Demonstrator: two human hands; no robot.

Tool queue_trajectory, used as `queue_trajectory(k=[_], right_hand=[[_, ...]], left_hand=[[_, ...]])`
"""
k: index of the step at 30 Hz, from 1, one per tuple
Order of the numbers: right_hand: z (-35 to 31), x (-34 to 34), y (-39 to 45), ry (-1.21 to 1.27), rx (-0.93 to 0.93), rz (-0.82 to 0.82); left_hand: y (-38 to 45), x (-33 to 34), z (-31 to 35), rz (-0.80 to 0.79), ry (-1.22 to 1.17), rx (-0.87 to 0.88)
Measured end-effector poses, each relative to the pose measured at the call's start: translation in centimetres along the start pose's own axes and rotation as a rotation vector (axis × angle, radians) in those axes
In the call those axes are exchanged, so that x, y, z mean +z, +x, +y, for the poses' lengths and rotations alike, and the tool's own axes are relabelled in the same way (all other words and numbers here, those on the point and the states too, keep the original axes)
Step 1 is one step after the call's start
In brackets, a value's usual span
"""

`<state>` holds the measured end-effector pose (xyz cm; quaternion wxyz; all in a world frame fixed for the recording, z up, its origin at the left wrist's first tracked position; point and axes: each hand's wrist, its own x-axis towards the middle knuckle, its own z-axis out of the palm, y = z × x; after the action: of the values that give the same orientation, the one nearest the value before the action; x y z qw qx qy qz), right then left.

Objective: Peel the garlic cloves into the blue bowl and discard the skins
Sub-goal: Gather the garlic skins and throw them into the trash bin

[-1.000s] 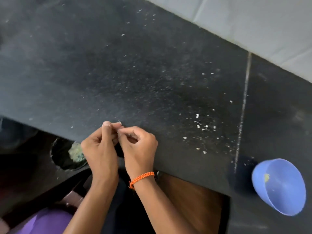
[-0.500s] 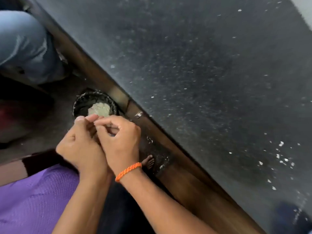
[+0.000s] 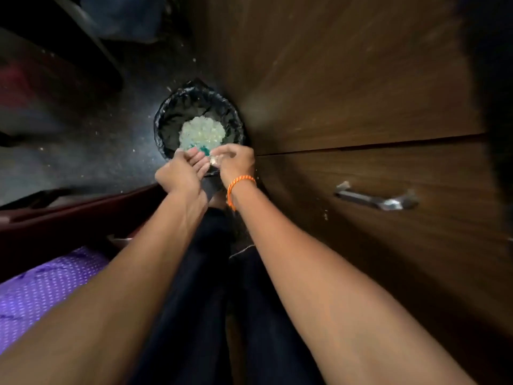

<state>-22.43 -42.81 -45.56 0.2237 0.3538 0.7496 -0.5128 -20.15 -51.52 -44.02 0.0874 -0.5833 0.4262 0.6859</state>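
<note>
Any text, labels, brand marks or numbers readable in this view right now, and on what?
None can be read. The black bin liner, wooden cabinet front, metal handle, orange wristband and purple dotted fabric show no lettering. The small pale piece between the hands is unmarked.

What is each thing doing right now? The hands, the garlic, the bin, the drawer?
Left hand: over the bin's near edge, fingers stretched toward the right hand.
Right hand: fingers curled, pinching the garlic clove.
Garlic clove: held between the two hands, above the bin.
Bin: open, lined with a black bag, on the floor.
Skins: piled pale inside the bin.
Drawer: closed.
Wristband: on the right wrist.
</note>
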Motion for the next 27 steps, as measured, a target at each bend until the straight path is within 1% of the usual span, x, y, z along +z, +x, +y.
queue_trajectory(k=[2, 4, 9, 12, 17, 20, 23, 27], right_hand=[[0.8, 1.5, 2.8, -0.028, 0.027, 0.012], [1.9, 3.1, 5.5, -0.111, 0.027, 0.022], [4.1, 6.8, 11.0, -0.238, -0.034, 0.0], [5.1, 8.9, 13.5, -0.258, -0.066, 0.015], [6.9, 11.2, 17.2, -0.345, -0.13, 0.156], [6.6, 11.4, 17.5, -0.443, -0.158, 0.236], [6.4, 11.2, 17.4, -0.423, -0.188, 0.168], [6.4, 10.9, 17.5, -0.462, -0.198, 0.105]], left_hand=[[3.2, 0.2, -0.6, 0.006, 0.028, -0.03], [6.2, 0.6, -1.4, 0.006, 0.03, -0.04], [13.0, 1.4, -3.8, 0.073, 0.086, -0.06], [15.5, 1.2, -4.3, 0.067, 0.076, -0.1], [18.3, 2.0, -4.7, 0.05, 0.102, -0.076], [19.0, 3.0, -4.9, 0.073, 0.161, 0.006], [19.1, 3.8, -5.7, 0.098, 0.205, 0.055], [19.1, 3.8, -6.1, 0.114, 0.266, 0.039]])
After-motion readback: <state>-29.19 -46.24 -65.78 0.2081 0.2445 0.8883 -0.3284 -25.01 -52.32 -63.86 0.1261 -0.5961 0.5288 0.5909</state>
